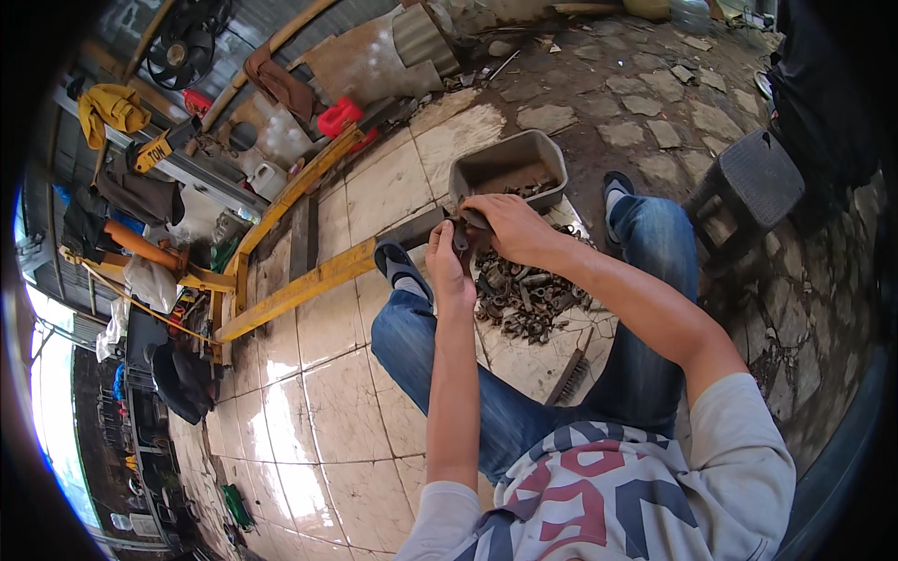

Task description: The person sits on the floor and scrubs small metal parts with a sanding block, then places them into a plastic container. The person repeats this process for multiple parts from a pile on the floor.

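My left hand (449,270) is closed around a small dark metal part (459,238), held upright in the fingers. My right hand (512,228) meets it from the other side, gripping a dark piece (476,219) whose exact kind is hard to make out. Below the hands, a heap of small rusty metal parts (530,301) spreads over the tiles between my legs. Just beyond it stands a grey plastic bin (459,165) with more parts and brown residue inside. A wire brush (572,375) lies on the floor close to my lap.
A yellow steel frame (302,298) with legs along the floor is at the left, one leg reaching near my foot. To the right sits a dark plastic stool (761,175). Red jerrycan (342,118) and white jug (266,180) stand behind the frame; stone paving (638,105) lies beyond the tiles.
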The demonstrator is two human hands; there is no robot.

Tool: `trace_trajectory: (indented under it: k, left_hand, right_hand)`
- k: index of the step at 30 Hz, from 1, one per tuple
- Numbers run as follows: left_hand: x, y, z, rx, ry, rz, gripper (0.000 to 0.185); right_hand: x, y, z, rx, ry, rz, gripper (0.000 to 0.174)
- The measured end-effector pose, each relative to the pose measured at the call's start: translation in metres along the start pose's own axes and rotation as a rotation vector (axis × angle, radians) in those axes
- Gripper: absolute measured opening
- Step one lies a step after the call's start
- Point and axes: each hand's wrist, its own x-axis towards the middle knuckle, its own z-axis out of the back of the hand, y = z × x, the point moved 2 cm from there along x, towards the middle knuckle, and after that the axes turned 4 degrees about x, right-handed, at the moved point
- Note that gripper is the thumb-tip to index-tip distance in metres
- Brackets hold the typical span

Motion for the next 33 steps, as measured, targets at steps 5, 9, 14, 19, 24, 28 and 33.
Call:
trace_trajectory:
  k: [5,9,14,19,24,28,33]
  left_hand:
    - [0.001,0.008,-0.002,0.067,-0.009,0.010,0.013]
    - [0.006,0.007,0.008,0.021,-0.060,-0.007,0.013]
    - [0.001,0.004,-0.003,0.037,-0.020,-0.016,0.011]
    - [0.009,-0.001,0.012,-0.064,-0.038,0.023,0.011]
    - [0.006,0.004,0.008,0.031,-0.044,0.000,0.011]
    - [0.006,-0.001,0.008,-0.015,-0.095,0.007,0.010]
    - [0.008,0.003,0.008,0.044,-0.040,-0.036,0.010]
  right_hand:
    - [-0.008,-0.006,-0.015,-0.175,-0.113,0.116,0.059]
    - [-0.010,0.007,-0.019,-0.142,-0.047,0.134,0.056]
    - [-0.005,-0.009,-0.012,-0.174,-0.045,0.082,0.056]
    - [-0.009,0.004,-0.012,-0.201,0.008,0.127,0.061]
    - [-0.007,-0.001,-0.009,-0.089,0.034,0.056,0.065]
    - [-0.008,0.003,-0.013,-0.116,0.056,0.113,0.064]
    - [-0.006,-0.003,-0.013,-0.076,0.018,0.106,0.060]
